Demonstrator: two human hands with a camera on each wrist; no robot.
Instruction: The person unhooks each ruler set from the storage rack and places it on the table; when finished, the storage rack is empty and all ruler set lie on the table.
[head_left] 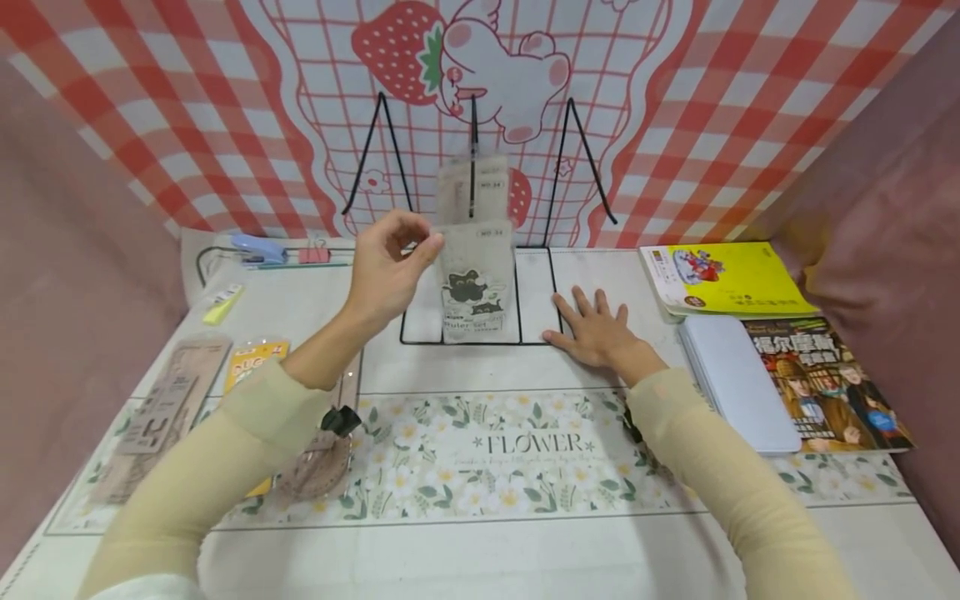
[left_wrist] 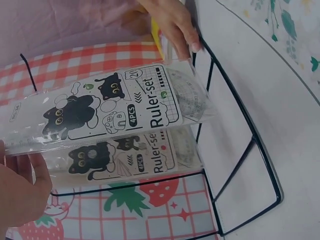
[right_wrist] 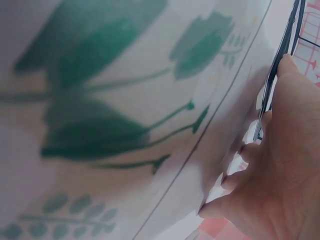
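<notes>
My left hand (head_left: pixel 386 267) pinches the upper edge of a clear-packed ruler set (head_left: pixel 480 283) with black cat drawings. In the left wrist view this ruler set (left_wrist: pixel 115 105) reads "Ruler-set 4PCS", with a clear protractor at its lower end. Behind it more ruler sets (head_left: pixel 487 192) hang on the middle hook of a black wire display rack (head_left: pixel 423 342). Whether the front pack is on the hook cannot be made out. My right hand (head_left: pixel 596 333) rests on the table with fingers spread, thumb and fingertips by the rack's base wire.
On the right lie a yellow book (head_left: pixel 738 279), a magazine (head_left: pixel 832 383) and a pale flat case (head_left: pixel 738 383). On the left are packaged rulers (head_left: pixel 168 400), an orange pack (head_left: pixel 251 357), a black binder clip (head_left: pixel 341 421) and a pink clip (head_left: pixel 313 255).
</notes>
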